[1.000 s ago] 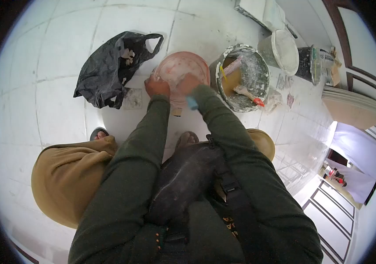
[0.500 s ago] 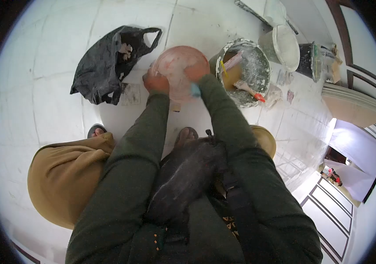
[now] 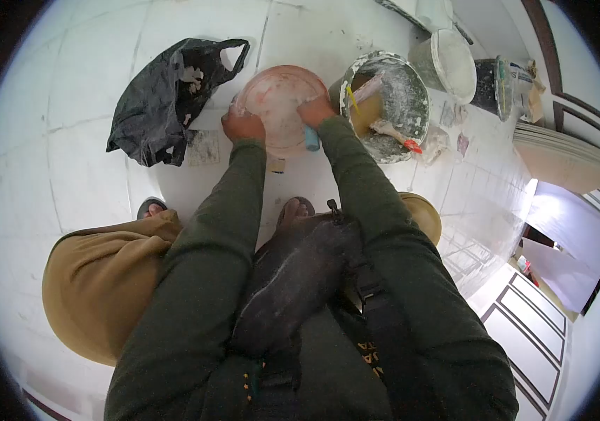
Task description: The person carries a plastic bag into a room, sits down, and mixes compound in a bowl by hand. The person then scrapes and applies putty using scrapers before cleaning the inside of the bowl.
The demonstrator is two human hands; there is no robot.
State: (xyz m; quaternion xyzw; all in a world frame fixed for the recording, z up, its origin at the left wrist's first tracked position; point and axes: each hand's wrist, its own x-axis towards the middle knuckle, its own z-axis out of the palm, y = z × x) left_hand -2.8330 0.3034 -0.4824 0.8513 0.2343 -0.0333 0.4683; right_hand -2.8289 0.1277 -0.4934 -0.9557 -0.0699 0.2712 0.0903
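A round pink basin (image 3: 280,84), coated inside with pale white powder or paste, is in front of me on the tiled floor. My left hand (image 3: 244,126) is closed on its left rim. My right hand (image 3: 317,111) is closed at the basin's right side, fingers over the inside. From under this hand sticks out a light blue handle (image 3: 311,138); the working end is hidden. Right beside the basin stands a bucket (image 3: 423,130) smeared with white, holding murky water, a brush (image 3: 389,130) with a red-tipped handle and a yellow-edged tool (image 3: 352,100).
A black plastic bag (image 3: 149,105) with scraps lies left of the basin. Behind the bucket are a white bucket (image 3: 452,67) and a dark bucket (image 3: 489,88). Stacked boards (image 3: 560,156) lean at right. A brown cloth-covered knee (image 3: 103,288) is at lower left.
The hands and basin, blurred by motion before, now look sharp. My right hand has shifted slightly up, and the basin and its surroundings appear a little higher and further left in view.
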